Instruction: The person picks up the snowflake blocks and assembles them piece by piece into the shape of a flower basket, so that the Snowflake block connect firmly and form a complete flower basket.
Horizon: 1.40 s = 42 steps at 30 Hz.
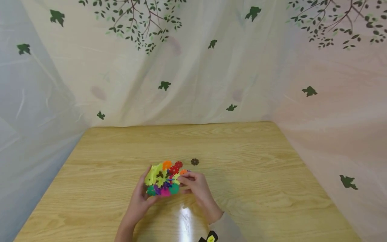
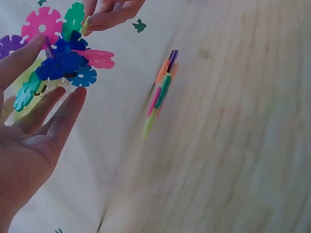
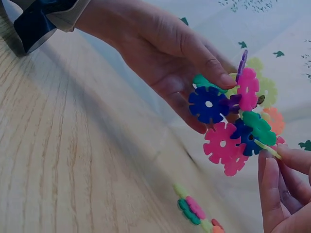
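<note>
The flower-disc cluster is held above the table by the fingers of the left hand; a yellow disc is pinched by the right hand, probably best squared up before being gently pressed.

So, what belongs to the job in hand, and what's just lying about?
In the job:
flower-shaped disc cluster, held in left fingers
yellow disc, pinched by right fingers

Lying about, possibly spares:
dark brown disc
other coloured discs on the table
</note>
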### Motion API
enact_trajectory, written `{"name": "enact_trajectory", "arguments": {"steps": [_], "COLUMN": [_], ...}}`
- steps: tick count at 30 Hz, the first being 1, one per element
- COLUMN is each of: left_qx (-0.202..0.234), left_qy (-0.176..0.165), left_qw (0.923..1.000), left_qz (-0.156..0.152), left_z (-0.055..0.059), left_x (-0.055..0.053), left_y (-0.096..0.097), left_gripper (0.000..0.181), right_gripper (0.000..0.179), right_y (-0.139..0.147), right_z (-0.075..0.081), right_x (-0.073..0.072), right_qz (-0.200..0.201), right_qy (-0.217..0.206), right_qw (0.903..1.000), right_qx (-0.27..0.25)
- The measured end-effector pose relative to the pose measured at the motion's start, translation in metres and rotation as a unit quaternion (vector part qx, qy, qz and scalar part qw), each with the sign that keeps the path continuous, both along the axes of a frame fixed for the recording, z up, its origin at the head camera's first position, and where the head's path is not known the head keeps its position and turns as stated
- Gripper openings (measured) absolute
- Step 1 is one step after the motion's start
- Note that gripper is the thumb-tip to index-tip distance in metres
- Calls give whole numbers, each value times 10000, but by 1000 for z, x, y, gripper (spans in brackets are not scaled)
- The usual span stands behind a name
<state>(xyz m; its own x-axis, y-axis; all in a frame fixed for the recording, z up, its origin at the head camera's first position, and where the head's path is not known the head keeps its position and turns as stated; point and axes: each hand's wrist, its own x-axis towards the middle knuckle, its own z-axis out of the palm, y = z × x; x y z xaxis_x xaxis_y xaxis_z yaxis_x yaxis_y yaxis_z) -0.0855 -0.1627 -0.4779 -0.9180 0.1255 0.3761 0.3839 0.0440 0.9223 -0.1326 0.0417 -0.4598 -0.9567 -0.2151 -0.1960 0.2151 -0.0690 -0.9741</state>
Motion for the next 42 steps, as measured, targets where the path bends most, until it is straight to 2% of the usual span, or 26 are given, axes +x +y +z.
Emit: {"name": "enact_trajectory", "arguments": {"steps": [4, 8, 11, 14, 16, 21, 26, 29, 36, 42], "left_qx": [-159, -368, -400, -451, -498, -572, -586, -613, -461, -687], "left_qy": [-64, -137, -370, -653, -727, -623, -703, -681, -303, -441], "left_qw": [9998, 9991, 9984, 9968, 9961, 9963, 9956, 9956, 9979, 9960], "left_qz": [80, 189, 160, 64, -8, -157, -205, -213, -333, -374], "left_z": [2, 2, 1, -1, -2, -5, -5, -6, -9, -10], "left_x": [-1, -2, -3, -6, -7, -9, -10, -10, -13, -23], "left_y": [-1, 1, 4, 6, 7, 6, 5, 5, -2, -18], "left_gripper": [97, 86, 81, 83, 84, 81, 77, 74, 75, 68], "right_gripper": [31, 32, 32, 31, 30, 25, 26, 31, 36, 37], "right_y": [5, 10, 15, 23, 31, 57, 90, 111, 152, 168], "right_z": [4, 8, 9, 8, 5, 0, -1, -2, -8, -10], "right_x": [-4, -9, -12, -16, -19, -29, -40, -46, -55, -59], "right_qz": [20, -24, -56, -116, -218, -694, -1095, -1194, -1463, -1718], "right_qy": [107, 243, 304, 286, 245, 135, 87, 68, -33, -43], "right_qw": [9998, 9991, 9981, 9970, 9963, 9928, 9856, 9818, 9729, 9640], "right_qx": [155, 336, 526, 709, 794, 964, 1285, 1473, 1792, 2028]}}
